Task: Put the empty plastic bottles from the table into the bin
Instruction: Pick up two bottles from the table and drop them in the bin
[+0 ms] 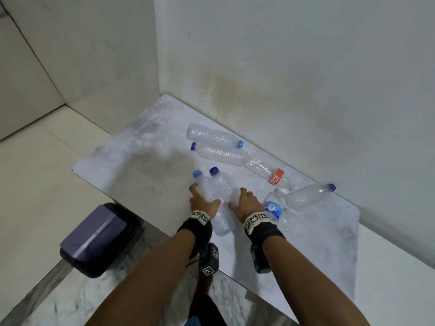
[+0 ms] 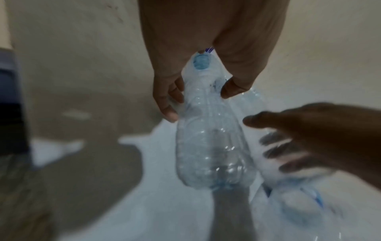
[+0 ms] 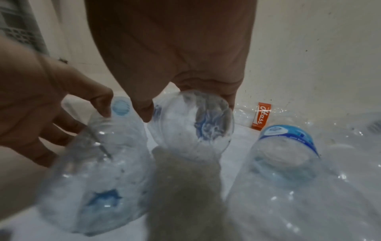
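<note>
While the white worktop point(image 1: 329, 231) in the corner carries scattered clear bottles, a dark lidded bin point(image 1: 98, 238) stands below its left edge. Left hand point(image 1: 203, 203) wraps a light-blue-capped bottle point(image 1: 207, 191); right hand point(image 1: 247, 204) wraps the dark-blue-capped bottle point(image 1: 224, 184) just beside it.

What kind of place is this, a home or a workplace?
Hard to say which; it looks like a plain indoor corner. A white marble-patterned table stands against bare, stained walls; empty plastic bottles lie on it, and a dark lidded bin stands on the pale tiled floor beside it.
</note>
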`<state>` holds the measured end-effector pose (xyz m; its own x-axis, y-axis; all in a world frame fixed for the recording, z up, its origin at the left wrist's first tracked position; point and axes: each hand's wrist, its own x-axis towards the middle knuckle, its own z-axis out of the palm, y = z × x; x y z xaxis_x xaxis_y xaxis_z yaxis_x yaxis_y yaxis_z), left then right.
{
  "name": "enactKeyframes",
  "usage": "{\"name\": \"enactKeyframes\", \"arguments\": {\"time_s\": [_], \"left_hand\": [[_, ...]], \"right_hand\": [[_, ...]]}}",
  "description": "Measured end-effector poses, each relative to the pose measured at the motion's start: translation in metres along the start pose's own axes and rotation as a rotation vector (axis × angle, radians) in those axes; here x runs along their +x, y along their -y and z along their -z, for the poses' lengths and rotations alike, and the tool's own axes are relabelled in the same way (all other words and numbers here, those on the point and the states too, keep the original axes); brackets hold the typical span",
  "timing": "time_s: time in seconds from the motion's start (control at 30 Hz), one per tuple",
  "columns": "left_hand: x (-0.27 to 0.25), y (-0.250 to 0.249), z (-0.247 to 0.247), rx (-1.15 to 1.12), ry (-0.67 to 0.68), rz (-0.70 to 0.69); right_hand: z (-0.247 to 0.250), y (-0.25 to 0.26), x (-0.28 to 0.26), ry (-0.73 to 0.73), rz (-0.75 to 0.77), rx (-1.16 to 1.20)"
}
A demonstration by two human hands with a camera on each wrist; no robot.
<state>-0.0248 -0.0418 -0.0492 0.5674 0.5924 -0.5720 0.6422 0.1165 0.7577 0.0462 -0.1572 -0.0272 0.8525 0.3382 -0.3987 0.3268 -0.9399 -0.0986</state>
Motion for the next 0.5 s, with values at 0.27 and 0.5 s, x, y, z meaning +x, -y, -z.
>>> {"name": "enactKeyframes", "arguments": {"time_s": [0.27,0.5], "left_hand": [[-0.016,0.006,0.001,0.096,0.130,-0.034],[-0.006,-0.007,-0.030,0.204,0.097,-0.066]], "right_hand": [[0.006,0.002,-0.052,-0.088,-0.247,-0.026],[0.013,-0.021,-0.032,-0.130,-0.234,-0.003]]}}
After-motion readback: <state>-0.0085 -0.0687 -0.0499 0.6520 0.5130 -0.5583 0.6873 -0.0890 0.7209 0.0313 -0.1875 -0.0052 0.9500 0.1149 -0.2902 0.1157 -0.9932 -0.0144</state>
